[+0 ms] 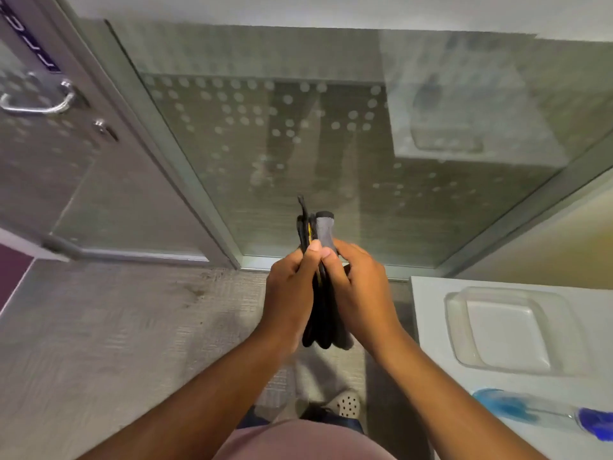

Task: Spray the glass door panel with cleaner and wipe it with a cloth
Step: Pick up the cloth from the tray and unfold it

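Both hands [326, 287] clasped around cloth [320, 277]

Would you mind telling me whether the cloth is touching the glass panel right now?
Apart. The head view shows the cloth bunched between both hands, held up short of the glass panel.

Clear plastic container [507, 330] on white counter [431, 327]; metal door handle [36, 102] at left.
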Demonstrator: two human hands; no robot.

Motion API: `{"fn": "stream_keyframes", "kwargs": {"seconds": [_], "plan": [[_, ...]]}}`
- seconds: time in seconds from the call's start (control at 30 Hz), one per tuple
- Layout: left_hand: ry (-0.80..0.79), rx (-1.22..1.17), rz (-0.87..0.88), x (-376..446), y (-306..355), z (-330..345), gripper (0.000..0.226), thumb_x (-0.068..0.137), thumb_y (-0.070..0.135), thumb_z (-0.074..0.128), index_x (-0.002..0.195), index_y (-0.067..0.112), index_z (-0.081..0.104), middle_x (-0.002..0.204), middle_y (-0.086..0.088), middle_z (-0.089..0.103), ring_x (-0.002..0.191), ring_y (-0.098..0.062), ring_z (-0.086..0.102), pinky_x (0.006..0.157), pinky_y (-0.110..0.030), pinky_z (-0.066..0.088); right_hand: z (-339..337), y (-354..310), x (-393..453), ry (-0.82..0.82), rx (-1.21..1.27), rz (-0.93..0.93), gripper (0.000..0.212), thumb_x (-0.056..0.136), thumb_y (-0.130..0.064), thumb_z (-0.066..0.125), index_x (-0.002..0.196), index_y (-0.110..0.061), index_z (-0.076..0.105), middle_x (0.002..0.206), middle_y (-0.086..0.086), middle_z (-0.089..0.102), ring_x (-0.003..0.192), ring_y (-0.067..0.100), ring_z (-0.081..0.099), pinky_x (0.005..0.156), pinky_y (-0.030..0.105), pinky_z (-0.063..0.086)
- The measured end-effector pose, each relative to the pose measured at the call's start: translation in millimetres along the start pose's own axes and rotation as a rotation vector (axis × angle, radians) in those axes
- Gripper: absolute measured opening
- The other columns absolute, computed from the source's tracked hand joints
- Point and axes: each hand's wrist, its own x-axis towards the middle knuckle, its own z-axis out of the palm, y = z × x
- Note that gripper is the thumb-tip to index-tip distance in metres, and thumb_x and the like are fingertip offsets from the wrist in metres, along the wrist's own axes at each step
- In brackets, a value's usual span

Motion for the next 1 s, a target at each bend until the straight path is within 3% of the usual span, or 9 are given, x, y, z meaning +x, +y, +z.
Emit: {"fn": "stream_keyframes", "kwargs": {"seconds": [0.1,0.3,0.4,0.5,0.6,0.67,0.8,0.9,1.0], "plan": [[0.064,-0.006,0.003,-0.7,2.0,-43.4,0.053,0.096,0.059,0.052,0.09,0.012,0.076,0.086,-0.021,0.076,0.089,-0.039,0.074,0.09,-0.059,0.057,39.1,-21.5,-3.1,-0.038,-0.001,-0.067,0.028,0.11,-0.043,0.051,0.115,-0.028,0.074,0.075,-0.009,0.066,0.064,0.004,0.057,0.058,0.016,0.033],[0.166,-0.122,0.015,1.3,-7.4,-167.6,0.052,0.101,0.054,0.055,0.098,0.007,0.077,0.104,-0.034,0.074,0.105,-0.054,0.071,0.099,-0.069,0.056,137.0,-78.0,-11.6,-0.132,-0.035,-0.111,0.025,0.104,-0.038,0.058,0.094,-0.019,0.072,0.056,-0.007,0.054,0.049,0.009,0.047,0.048,0.02,0.03],[0.197,-0.214,-0.013,1.8,-8.3,-243.3,0.041,0.113,0.044,0.052,0.108,0.014,0.081,0.11,-0.026,0.08,0.111,-0.048,0.075,0.104,-0.066,0.057,189.9,-112.8,-14.2,-0.182,0.09,-0.065,0.02,0.097,-0.022,0.056,0.09,-0.009,0.07,0.068,0.007,0.067,0.058,0.006,0.05,0.055,0.03,0.04],[0.222,-0.324,-0.034,1.5,-4.3,-320.4,0.039,0.114,0.043,0.049,0.118,0.018,0.078,0.111,-0.012,0.085,0.109,-0.032,0.081,0.094,-0.048,0.066,235.8,-144.3,-7.5,-0.234,0.299,0.037,0.012,0.096,-0.003,0.058,0.091,0.0,0.068,0.078,0.026,0.068,0.071,0.021,0.057,0.068,0.038,0.044],[0.228,-0.386,-0.011,-6.5,5.2,-388.2,0.04,0.114,0.044,0.048,0.125,0.019,0.077,0.114,-0.006,0.085,0.109,-0.024,0.082,0.095,-0.043,0.064,276.6,-175.7,-2.7,-0.305,0.367,0.059,0.022,0.098,-0.006,0.06,0.078,-0.014,0.067,0.065,0.003,0.062,0.061,0.014,0.055,0.059,0.03,0.043],[0.2,-0.405,0.014,-14.3,10.7,-420.8,0.04,0.114,0.042,0.049,0.128,0.016,0.076,0.117,-0.01,0.084,0.112,-0.027,0.081,0.102,-0.048,0.062,304.2,-197.0,-6.0,-0.391,0.409,0.023,0.024,0.103,-0.012,0.062,0.084,-0.021,0.073,0.069,-0.005,0.072,0.059,0.007,0.065,0.051,0.023,0.049],[0.123,-0.468,0.069,-21.6,10.1,-459.6,0.038,0.11,0.036,0.057,0.134,0.012,0.072,0.125,-0.02,0.08,0.12,-0.039,0.077,0.104,-0.054,0.062,360.7,-238.7,-21.2,-0.528,0.458,-0.073,0.015,0.104,-0.026,0.067,0.101,-0.026,0.082,0.082,-0.005,0.081,0.073,0.007,0.077,0.054,0.024,0.059],[0.153,-0.471,0.112,-19.8,4.5,-484.3,0.035,0.105,0.033,0.067,0.135,0.014,0.071,0.124,-0.016,0.08,0.118,-0.034,0.077,0.09,-0.039,0.067,398.4,-258.5,-24.4,-0.561,0.453,-0.09,0.018,0.105,-0.026,0.066,0.102,-0.024,0.083,0.075,-0.01,0.077,0.065,0.0,0.071,0.05,0.017,0.054],[0.16,-0.428,0.12,-15.1,-3.8,-512.1,0.037,0.103,0.024,0.072,0.14,0.023,0.066,0.126,-0.006,0.081,0.119,-0.023,0.078,0.095,-0.034,0.065,430.4,-270.9,-20.1,-0.61,0.437,-0.064,0.025,0.107,-0.032,0.062,0.098,-0.021,0.083,0.074,-0.009,0.075,0.064,0.001,0.066,0.053,0.014,0.05]]}}
